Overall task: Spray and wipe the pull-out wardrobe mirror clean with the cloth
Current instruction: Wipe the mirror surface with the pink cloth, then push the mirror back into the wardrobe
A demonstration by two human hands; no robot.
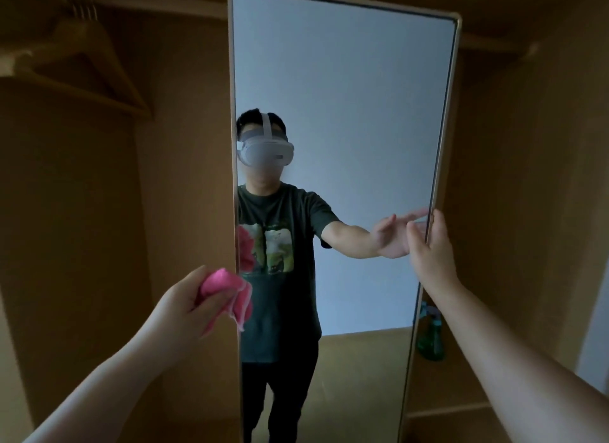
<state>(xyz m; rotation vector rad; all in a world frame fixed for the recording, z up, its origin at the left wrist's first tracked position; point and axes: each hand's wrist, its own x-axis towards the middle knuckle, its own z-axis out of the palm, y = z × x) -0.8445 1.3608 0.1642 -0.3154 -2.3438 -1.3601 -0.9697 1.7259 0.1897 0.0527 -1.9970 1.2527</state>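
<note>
The tall pull-out mirror (346, 96) with a thin gold frame stands upright in the middle of the wardrobe, facing me. My left hand (188, 301) holds a bunched pink cloth (227, 294) just in front of the mirror's left edge, low down. My right hand (428, 244) grips the mirror's right edge at mid height, fingers wrapped round the frame. A green spray bottle (430, 337) stands on a shelf behind the mirror's right edge, partly hidden by my right forearm. The glass reflects me, the cloth and my hand.
Wooden wardrobe walls close in on both sides. Wooden hangers (82, 56) hang on a rail at the upper left. A wooden shelf (461, 406) sits low on the right, under the bottle.
</note>
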